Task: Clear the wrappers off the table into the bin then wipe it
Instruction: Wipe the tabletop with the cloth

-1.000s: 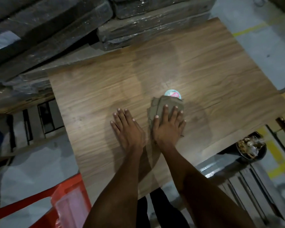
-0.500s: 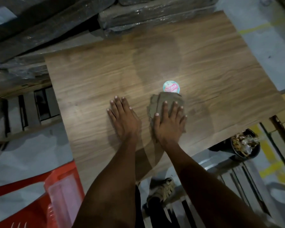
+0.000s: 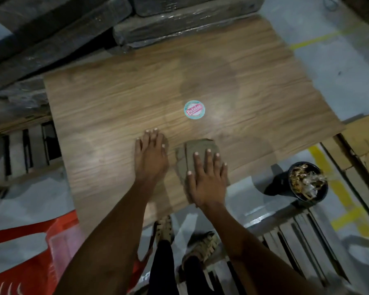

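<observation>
1. Brown cloth (image 3: 200,150) lies folded on the table (image 3: 107,99), near its front edge, just short of the round sticker (image 3: 194,110).
2. Right hand (image 3: 207,177) presses it flat with straight, spread fingers; left hand (image 3: 150,154) rests flat on bare wood beside the cloth.
3. Soft and limp, the cloth likely bunches, so press through its middle.
4. Black bin (image 3: 275,186), holding wrappers (image 3: 306,179), stands on the floor beyond the table's right corner.
</observation>
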Demonstrator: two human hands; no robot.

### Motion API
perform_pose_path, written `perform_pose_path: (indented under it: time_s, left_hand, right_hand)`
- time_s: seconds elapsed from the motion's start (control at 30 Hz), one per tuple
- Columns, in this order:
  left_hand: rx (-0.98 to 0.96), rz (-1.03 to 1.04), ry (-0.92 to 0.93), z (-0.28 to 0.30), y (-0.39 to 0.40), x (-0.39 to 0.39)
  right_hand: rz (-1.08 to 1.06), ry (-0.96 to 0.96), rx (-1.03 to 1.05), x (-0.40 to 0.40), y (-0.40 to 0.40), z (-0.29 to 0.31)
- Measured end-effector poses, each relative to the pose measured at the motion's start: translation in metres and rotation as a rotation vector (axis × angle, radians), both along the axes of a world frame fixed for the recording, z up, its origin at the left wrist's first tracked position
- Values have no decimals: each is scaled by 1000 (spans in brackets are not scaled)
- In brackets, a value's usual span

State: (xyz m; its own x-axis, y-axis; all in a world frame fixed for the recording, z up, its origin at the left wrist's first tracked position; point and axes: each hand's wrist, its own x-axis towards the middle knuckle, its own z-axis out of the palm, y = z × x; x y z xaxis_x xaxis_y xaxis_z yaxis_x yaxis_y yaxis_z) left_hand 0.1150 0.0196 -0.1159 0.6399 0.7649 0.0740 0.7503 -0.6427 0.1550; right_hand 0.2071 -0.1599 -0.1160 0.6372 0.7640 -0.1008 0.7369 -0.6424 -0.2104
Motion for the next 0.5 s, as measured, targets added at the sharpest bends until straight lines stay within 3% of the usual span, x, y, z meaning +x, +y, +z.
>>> perform_pose_path:
  time_s: [0.17,0.33,0.5]
  left_hand:
    - [-34,316,12,-9,-32,20]
    - [-85,373,-3,3,-42,52]
    - [-146,203,-166,8,-42,104]
  right_hand:
    - [234,32,40,9,-24,2]
    - [-57,47,-7,39,-27,4]
    - [-357,102,-37,85,-17,4]
